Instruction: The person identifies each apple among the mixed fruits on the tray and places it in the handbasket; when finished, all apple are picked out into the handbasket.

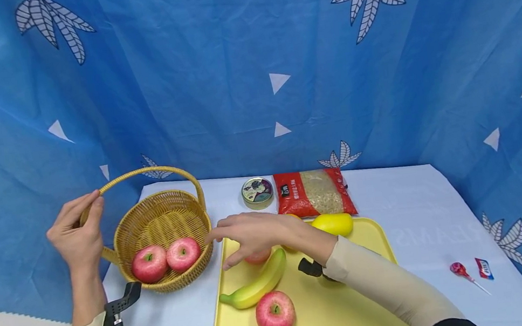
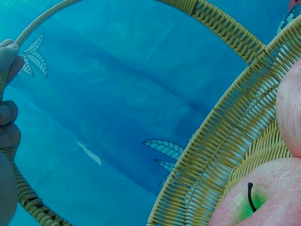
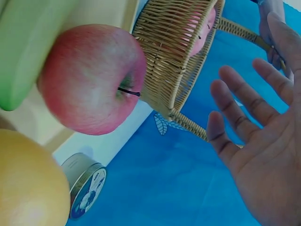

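In the head view, the handle [image 1: 164, 169] of a wicker basket [image 1: 166, 223] is gripped by the left hand [image 1: 78, 229], and two apples [image 1: 183, 254] are held in the basket, to that hand's right. The right hand [image 1: 250, 232] is stretched across toward the basket's near rim, its fingers extended and nothing gripped (whether the rim is touched cannot be told). Beneath it an apple on the tray [image 1: 259, 258] is partly covered; nearer the person than this hand, a banana [image 1: 258, 284] and a front apple [image 1: 276, 314] are laid on a yellow tray [image 1: 338, 316]. Past its wrist a yellow fruit [image 1: 334, 224] is seen, while a round tin [image 1: 257, 193] and a red bag [image 1: 315, 193] are set beyond the hand on the white tabletop [image 1: 392, 196]. In the left wrist view, the handle is wrapped by the left hand's curled fingers, with the apples shown across from them. In the right wrist view, the right hand's fingers are spread apart, palm exposed, and the partly covered apple is seen well apart from them.
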